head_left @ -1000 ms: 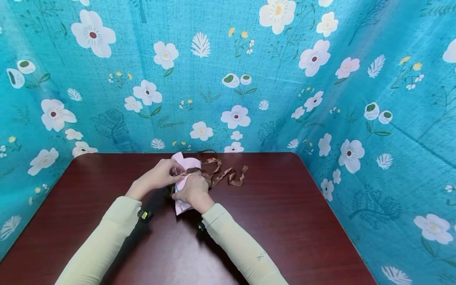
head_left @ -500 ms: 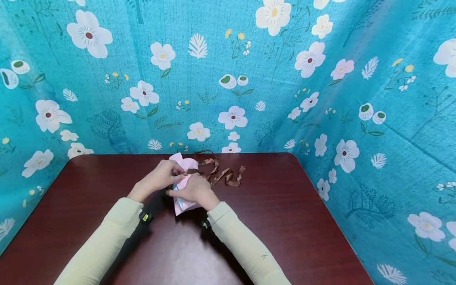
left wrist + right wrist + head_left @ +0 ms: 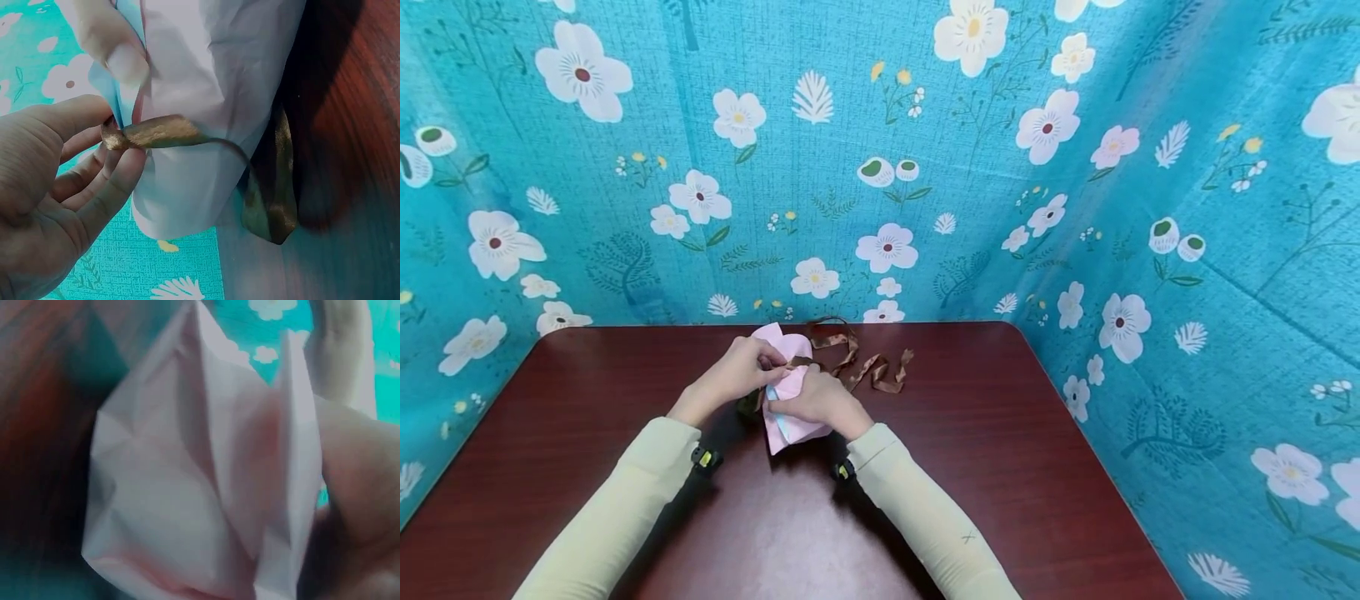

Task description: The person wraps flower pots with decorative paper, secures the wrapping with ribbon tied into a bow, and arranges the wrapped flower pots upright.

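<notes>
A bundle of pink wrapping paper (image 3: 792, 341) with a light-blue edge lies tilted near the far side of the table, between both hands. My left hand (image 3: 737, 369) pinches a brown satin ribbon (image 3: 169, 131) between thumb and fingers against the paper's side. The ribbon crosses the paper and a loop of it hangs beyond, in the left wrist view. My right hand (image 3: 822, 400) grips the lower part of the bundle, its thumb lying across the front. Crumpled, pointed folds of paper (image 3: 156, 462) fill the right wrist view beside the right hand. What the paper wraps is hidden.
Curled ribbon tails (image 3: 887, 379) trail on the dark red-brown table (image 3: 1000, 467) to the right of the bundle. A blue flowered curtain (image 3: 850, 208) stands along the table's far edge and right side.
My right hand and wrist have shifted slightly right on the bundle, and more of the light-blue edge shows. The left hand keeps its pinch on the ribbon. The head view has turned a little.
</notes>
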The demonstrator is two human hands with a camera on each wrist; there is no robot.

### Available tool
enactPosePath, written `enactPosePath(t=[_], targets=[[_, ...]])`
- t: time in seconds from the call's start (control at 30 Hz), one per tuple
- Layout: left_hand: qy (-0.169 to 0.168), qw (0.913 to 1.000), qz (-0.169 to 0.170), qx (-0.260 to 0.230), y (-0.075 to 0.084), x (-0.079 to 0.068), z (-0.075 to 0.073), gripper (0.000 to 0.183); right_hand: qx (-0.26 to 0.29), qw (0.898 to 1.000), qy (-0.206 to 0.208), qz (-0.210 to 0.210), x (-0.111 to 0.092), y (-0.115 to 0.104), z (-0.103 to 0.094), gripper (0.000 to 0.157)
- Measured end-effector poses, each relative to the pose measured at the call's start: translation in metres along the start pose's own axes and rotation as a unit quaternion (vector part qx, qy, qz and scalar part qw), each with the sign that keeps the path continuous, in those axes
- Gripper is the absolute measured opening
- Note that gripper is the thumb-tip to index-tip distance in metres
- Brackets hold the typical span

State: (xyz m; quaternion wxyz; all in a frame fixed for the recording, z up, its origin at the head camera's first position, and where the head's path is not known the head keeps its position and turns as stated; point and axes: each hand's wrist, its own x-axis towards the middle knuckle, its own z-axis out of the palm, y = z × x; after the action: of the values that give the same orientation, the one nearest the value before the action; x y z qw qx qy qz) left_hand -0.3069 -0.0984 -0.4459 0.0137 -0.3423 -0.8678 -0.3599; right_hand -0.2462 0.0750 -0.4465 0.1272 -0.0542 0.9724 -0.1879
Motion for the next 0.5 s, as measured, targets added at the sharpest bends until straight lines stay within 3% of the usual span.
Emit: enactPosePath(t=[0.1,0.23,0.37,0.5], targets=[[0.002,1.0000,-0.003,-0.003,0.001,0.001,0.002,0.009,-0.004,1.000,0.010,0.012,-0.001,-0.001,0.003,0.099],[0.005,0.9999,-0.009,0.009,0.001,0.002,0.002,0.010,0.048,0.998,-0.031,-0.007,-0.002,0.008,-0.005,0.104],[0.001,0.9998,-0.018,0.009,0.000,0.001,0.001,0.012,0.102,0.990,-0.085,-0.043,-0.002,0.021,-0.015,0.092],[-0.005,0.9998,-0.016,-0.006,0.000,0.001,0.000,0.013,0.150,0.983,-0.092,-0.058,-0.001,0.030,-0.019,0.074]])
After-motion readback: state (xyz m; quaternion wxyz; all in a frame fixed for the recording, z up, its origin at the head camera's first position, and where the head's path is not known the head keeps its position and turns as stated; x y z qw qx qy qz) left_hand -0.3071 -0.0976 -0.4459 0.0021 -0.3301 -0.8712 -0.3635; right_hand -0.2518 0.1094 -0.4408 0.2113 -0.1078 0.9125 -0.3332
